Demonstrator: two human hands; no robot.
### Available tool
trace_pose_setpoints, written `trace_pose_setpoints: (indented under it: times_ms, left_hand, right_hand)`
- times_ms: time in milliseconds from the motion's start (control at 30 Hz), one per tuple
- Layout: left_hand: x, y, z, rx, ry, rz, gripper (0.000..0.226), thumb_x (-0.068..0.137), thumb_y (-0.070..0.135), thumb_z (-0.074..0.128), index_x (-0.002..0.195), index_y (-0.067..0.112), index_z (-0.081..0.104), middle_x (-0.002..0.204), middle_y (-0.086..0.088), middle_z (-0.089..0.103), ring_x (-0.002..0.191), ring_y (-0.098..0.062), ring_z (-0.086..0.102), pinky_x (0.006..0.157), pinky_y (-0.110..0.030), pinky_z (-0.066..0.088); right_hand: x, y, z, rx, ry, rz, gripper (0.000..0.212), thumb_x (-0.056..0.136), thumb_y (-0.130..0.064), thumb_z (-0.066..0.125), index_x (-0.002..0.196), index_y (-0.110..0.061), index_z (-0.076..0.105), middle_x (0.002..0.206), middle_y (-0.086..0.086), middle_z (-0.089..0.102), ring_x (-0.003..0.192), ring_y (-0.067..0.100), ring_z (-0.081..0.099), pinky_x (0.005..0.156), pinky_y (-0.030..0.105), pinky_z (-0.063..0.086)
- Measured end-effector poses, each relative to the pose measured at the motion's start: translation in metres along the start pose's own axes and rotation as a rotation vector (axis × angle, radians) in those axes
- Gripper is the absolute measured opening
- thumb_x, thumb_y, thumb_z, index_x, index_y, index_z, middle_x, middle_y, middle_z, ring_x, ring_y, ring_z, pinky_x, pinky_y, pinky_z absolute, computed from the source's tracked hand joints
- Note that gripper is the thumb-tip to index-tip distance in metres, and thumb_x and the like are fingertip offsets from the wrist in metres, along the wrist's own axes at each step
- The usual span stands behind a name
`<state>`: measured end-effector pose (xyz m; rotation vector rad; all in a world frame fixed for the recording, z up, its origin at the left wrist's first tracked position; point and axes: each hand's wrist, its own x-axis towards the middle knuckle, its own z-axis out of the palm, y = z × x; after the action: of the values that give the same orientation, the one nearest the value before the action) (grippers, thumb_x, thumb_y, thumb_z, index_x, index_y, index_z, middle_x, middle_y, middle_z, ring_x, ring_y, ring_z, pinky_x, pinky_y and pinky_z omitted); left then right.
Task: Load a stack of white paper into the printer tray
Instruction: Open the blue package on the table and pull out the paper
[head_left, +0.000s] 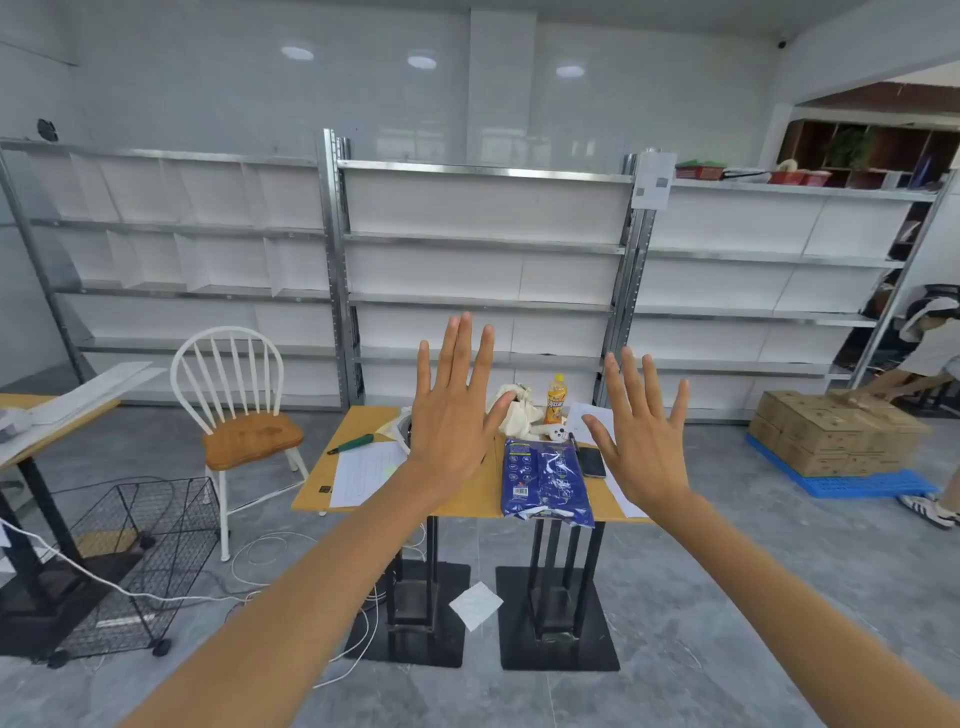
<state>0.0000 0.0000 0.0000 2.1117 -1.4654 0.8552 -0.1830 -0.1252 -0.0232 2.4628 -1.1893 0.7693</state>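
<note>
My left hand (453, 415) and my right hand (641, 434) are stretched out in front of me, backs toward the camera, fingers spread, holding nothing. Behind them stands a small wooden table (470, 499). On it lies a blue paper package (545, 480), torn at its near end, just left of and below my right hand. A loose printed sheet (363, 473) lies at the table's left, and more white sheets (592, 418) at the right are partly hidden by my right hand. No printer or tray is visible.
The table also holds a green-handled tool (353, 444), an orange drink bottle (556, 399), a dark phone (592, 461) and a white bag (519, 402). A white chair (239, 415) and a wire basket (140, 551) stand left. Cardboard boxes (831, 431) and a person (930, 358) are right. Cables (270, 561) trail across the floor.
</note>
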Motion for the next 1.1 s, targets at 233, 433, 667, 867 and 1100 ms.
trace_pose_setpoints:
  times_ms: [233, 433, 667, 867, 1100]
  left_hand:
    - [-0.004, -0.006, 0.022, -0.005, 0.001, 0.016, 0.069, 0.096, 0.051, 0.027, 0.15, 0.017, 0.0, 0.16, -0.011, -0.002, 0.147, -0.024, -0.006, 0.12, -0.049, 0.001]
    - [-0.012, 0.002, 0.052, -0.015, -0.062, 0.002, 0.069, 0.095, 0.053, 0.023, 0.15, 0.015, 0.005, 0.16, -0.012, 0.002, 0.147, -0.025, -0.003, 0.119, -0.049, 0.001]
    - [-0.008, 0.029, 0.103, -0.049, -0.139, -0.021, 0.068, 0.094, 0.052, 0.018, 0.15, 0.013, 0.009, 0.16, -0.012, 0.006, 0.147, -0.026, 0.0, 0.118, -0.05, 0.002]
    - [0.009, 0.056, 0.148, -0.028, -0.182, -0.047, 0.07, 0.092, 0.053, 0.014, 0.149, 0.012, 0.016, 0.159, -0.013, 0.013, 0.147, -0.027, 0.007, 0.118, -0.051, 0.009]
    - [0.023, 0.071, 0.187, -0.007, -0.218, -0.093, 0.067, 0.093, 0.051, 0.017, 0.148, 0.012, 0.019, 0.158, -0.014, 0.017, 0.147, -0.028, 0.009, 0.117, -0.05, 0.007]
  right_hand:
    - [-0.017, 0.012, 0.014, 0.02, -0.022, 0.033, 0.077, 0.087, -0.062, -0.007, 0.15, -0.018, 0.0, 0.161, 0.008, 0.008, 0.148, 0.028, 0.003, 0.116, 0.059, 0.0]
    - [-0.032, 0.037, 0.042, 0.07, -0.069, 0.094, 0.079, 0.085, -0.064, -0.009, 0.15, -0.019, -0.001, 0.161, 0.006, 0.006, 0.148, 0.025, 0.001, 0.116, 0.058, -0.001]
    - [-0.034, 0.079, 0.091, 0.117, -0.125, 0.114, 0.065, 0.092, -0.055, 0.009, 0.145, -0.024, -0.013, 0.161, 0.005, 0.005, 0.148, 0.025, 0.0, 0.116, 0.058, -0.001]
    - [-0.019, 0.113, 0.13, 0.137, -0.162, 0.1, 0.065, 0.091, -0.059, 0.003, 0.145, -0.025, -0.011, 0.161, 0.003, 0.004, 0.148, 0.025, -0.001, 0.115, 0.054, -0.006]
    - [0.003, 0.136, 0.176, 0.19, -0.218, 0.084, 0.067, 0.091, -0.057, 0.005, 0.147, -0.023, -0.005, 0.161, 0.004, 0.008, 0.148, 0.024, -0.001, 0.115, 0.052, -0.006]
